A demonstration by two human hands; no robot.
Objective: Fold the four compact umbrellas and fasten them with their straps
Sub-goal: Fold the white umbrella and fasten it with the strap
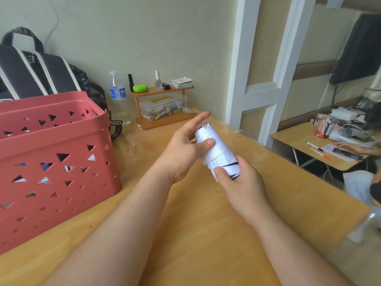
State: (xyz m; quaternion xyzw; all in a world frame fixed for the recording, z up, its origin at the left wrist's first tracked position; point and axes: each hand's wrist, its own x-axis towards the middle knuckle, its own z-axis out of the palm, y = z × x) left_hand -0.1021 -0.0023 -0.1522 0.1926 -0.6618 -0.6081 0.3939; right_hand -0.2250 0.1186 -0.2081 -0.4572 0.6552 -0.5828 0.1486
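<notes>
A rolled-up white umbrella (216, 153) is held in the air above the desk (195, 234), tilted, between both hands. The right hand (241, 182) grips its lower end, fingers and thumb curled round it. The left hand (185, 149) presses its thumb against the upper part, its other fingers stretched out behind the roll. To the left of the left hand stands a red basket (53, 162) on the desk.

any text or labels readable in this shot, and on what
Nothing reads whole.
Water bottle: blue label, print too blurred.
Black bag strap: white letters, partial, maybe "LIMITED", unsure.
Bag handle: lettering unreadable.
Card stack on the wooden shelf: red mark, unclear.
White umbrella: no text.
</notes>
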